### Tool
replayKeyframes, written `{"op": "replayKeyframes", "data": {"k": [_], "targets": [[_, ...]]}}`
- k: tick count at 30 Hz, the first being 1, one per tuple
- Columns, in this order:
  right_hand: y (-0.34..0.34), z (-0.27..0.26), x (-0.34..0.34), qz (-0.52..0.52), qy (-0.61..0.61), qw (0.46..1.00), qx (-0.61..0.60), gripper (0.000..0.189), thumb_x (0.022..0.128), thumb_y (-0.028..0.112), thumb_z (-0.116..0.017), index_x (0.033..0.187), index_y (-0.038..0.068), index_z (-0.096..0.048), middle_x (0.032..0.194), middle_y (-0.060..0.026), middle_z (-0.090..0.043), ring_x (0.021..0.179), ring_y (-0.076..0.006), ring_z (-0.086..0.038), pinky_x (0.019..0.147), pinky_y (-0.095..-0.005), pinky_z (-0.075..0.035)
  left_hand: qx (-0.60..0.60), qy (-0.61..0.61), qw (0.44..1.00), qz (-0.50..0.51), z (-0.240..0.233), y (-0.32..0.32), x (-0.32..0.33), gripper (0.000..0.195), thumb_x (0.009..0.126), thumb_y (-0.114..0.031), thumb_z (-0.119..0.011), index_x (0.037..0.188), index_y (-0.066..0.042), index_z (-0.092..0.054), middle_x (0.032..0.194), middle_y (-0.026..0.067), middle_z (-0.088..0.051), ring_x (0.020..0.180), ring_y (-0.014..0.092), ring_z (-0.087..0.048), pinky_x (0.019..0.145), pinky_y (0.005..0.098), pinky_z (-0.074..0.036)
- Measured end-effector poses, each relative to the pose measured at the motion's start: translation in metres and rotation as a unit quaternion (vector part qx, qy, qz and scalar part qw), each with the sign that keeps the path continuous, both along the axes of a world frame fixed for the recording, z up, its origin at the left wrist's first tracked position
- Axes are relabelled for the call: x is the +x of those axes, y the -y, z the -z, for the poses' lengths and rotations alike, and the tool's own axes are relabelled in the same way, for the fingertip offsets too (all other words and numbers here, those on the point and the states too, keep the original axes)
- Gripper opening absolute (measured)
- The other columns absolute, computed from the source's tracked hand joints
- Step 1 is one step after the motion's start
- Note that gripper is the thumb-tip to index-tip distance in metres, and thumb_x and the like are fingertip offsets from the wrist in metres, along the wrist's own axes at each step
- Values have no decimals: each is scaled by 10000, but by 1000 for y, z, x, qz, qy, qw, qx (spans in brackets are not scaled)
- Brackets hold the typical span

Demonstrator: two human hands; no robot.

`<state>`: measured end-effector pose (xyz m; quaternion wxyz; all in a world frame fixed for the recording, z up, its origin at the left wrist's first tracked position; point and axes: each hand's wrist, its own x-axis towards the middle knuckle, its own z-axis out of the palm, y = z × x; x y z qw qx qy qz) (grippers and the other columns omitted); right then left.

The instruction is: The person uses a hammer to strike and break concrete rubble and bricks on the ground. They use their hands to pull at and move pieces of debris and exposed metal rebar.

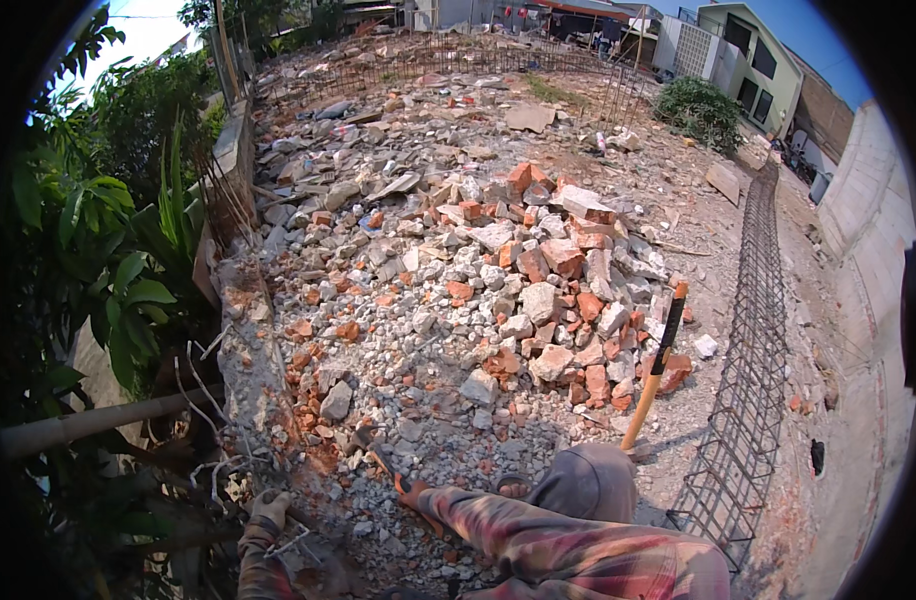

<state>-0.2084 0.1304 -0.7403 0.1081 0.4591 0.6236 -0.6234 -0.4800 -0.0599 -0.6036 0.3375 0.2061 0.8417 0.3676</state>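
My right hand (411, 495) grips the orange-and-black handle of a hammer (383, 459). The hammer's dark head rests low over broken masonry, next to an orange-red patch of crushed brick (319, 454). Off to the left, my left hand (270, 507), which looks gloved, has curled fingers at the edge of the rubble; whether it holds anything is unclear. Thin pale bent wires or twigs (222, 472) stick out close to it. Beyond my bent knee (589, 480), a long wooden handle with black wrapping (657, 367) stands upright, its lower end partly hidden.
A heap of brick and concrete chunks (555, 300) rises ahead. A long rebar cage (750, 375) lies along the right, beside a block wall (870, 300). Leafy plants (128, 300) and a pole (105, 424) border the left. Upright rebar (623, 97) stands farther back.
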Motion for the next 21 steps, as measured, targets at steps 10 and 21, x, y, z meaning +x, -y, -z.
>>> {"op": "replayKeyframes", "data": {"k": [10, 21], "targets": [[17, -62, -62, 234, -118, 960, -101, 180, 743, 136, -639, 869, 53, -540, 670, -88, -547, 509, -217, -538, 462, -384, -451, -36, -64, 997, 12, -12, -17, 10, 213, 806, -238, -606, 819, -25, -615, 721, 74, -625, 625, 198, -607, 597, 351, -475], [-216, -469, -202, 169, -494, 784, -336, 142, 853, 132, -473, 741, 81, -402, 594, -23, -402, 491, -125, -418, 448, -306, -390, -33, 2, 999, 18, -10, -6, 2, 263, 828, -229, -600, 969, -10, -568, 718, 91, -625, 511, 203, -598, 489, 338, -481]]}}
